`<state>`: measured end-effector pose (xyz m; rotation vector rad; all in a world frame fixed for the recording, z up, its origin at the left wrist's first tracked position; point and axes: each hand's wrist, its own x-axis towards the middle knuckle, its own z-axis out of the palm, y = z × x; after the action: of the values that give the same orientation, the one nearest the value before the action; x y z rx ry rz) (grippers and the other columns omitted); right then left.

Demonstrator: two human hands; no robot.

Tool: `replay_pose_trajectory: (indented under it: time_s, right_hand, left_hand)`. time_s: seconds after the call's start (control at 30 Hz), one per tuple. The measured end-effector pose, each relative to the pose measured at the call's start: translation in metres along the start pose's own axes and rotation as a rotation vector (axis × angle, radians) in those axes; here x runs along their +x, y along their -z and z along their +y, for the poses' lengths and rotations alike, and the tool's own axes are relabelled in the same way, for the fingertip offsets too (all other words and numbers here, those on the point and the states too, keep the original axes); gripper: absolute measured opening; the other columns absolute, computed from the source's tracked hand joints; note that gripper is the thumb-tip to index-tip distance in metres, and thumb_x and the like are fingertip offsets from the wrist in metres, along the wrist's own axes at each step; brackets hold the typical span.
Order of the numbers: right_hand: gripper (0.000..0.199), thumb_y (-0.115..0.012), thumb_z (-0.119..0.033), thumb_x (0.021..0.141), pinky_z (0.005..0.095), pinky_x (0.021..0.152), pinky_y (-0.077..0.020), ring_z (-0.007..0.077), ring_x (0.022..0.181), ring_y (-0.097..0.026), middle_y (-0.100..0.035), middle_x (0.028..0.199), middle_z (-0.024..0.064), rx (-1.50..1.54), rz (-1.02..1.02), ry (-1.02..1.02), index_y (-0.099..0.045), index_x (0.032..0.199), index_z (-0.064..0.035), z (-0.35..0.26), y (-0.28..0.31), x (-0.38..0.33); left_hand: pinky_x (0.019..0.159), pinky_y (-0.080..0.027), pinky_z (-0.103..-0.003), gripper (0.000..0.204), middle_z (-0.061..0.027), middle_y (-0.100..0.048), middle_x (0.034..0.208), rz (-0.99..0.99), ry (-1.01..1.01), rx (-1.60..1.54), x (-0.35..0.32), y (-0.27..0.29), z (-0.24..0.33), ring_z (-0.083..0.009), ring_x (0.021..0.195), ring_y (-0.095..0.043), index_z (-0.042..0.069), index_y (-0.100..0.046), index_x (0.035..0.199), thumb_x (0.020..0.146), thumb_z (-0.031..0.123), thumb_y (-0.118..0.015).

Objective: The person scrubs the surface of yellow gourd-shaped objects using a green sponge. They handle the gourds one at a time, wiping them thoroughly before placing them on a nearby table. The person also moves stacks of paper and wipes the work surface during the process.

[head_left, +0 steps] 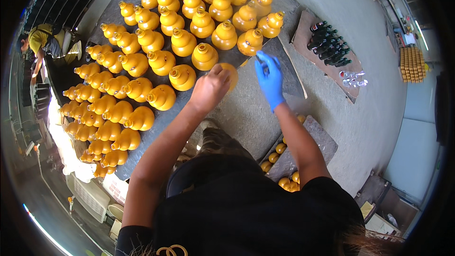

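Left hand: bare, over the near edge of the table, fingers bunched narrow at a yellow bottle and hiding its neck; cannot tell whether gripping.
Right hand: blue-gloved, over the table's right part, loosely curled with a gap inside, just beside the end bottle.
Other yellow bottles: standing in rows across the table.
Green bottles: grouped right of the table.
Co-worker: bending, left of the table.

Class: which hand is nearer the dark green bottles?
Right: the right hand is left of the dark green bottles; the left hand is farther left, beside a yellow bottle.
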<state>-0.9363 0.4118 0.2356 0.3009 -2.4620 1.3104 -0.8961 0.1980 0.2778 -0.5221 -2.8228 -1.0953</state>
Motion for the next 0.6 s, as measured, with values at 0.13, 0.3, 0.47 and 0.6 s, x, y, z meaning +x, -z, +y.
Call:
replay_pose_trajectory:
  time_s: [0.13, 0.3, 0.47, 0.6]
  right_hand:
    - [0.028, -0.065, -0.007, 0.085, 0.0286, 0.063, -0.0471, 0.0159, 0.071, -0.056, -0.061, 0.098, 0.0073, -0.060, -0.039, -0.121, -0.063, 0.113, -0.0093, 0.002, 0.021, -0.052]
    - [0.029, -0.064, -0.007, 0.085, 0.0267, 0.064, -0.0471, 0.0151, 0.072, -0.057, -0.061, 0.100, 0.0076, -0.061, -0.096, -0.298, -0.063, 0.113, -0.0099, 0.005, 0.035, -0.089]
    - [0.038, -0.067, -0.009, 0.084, 0.0278, 0.067, -0.0492, 0.0160, 0.077, -0.058, -0.060, 0.105, 0.0088, 0.011, -0.130, -0.249, -0.059, 0.121, -0.0103, 0.009, 0.013, -0.067]
    - [0.047, -0.072, -0.016, 0.080, 0.0348, 0.075, -0.0512, 0.0244, 0.085, -0.061, -0.059, 0.110, 0.0118, 0.061, -0.121, -0.186, -0.056, 0.123, -0.0095, 0.004, -0.037, -0.008]
  left_hand:
    - [0.065, -0.052, -0.044, 0.014, -0.0142, -0.056, 0.091, 0.004, -0.012, 0.045, 0.037, -0.027, -0.008, -0.0368, 0.075, -0.061, 0.005, -0.058, 0.092, 0.081, 0.012, -0.063]
    - [0.066, -0.052, -0.044, 0.014, -0.0147, -0.058, 0.096, 0.008, 0.031, 0.135, 0.065, -0.058, -0.026, -0.0364, 0.077, -0.062, 0.004, -0.059, 0.091, 0.081, 0.014, -0.061]
    - [0.070, -0.053, -0.043, 0.019, -0.0153, -0.059, 0.094, 0.028, 0.019, 0.089, 0.077, -0.061, -0.032, -0.0373, 0.080, -0.062, 0.004, -0.060, 0.092, 0.080, 0.018, -0.064]
    - [0.073, -0.053, -0.037, 0.035, -0.0181, -0.062, 0.102, 0.161, 0.113, -0.125, 0.065, -0.043, -0.030, -0.0316, 0.081, -0.065, 0.002, -0.061, 0.112, 0.085, 0.024, -0.066]
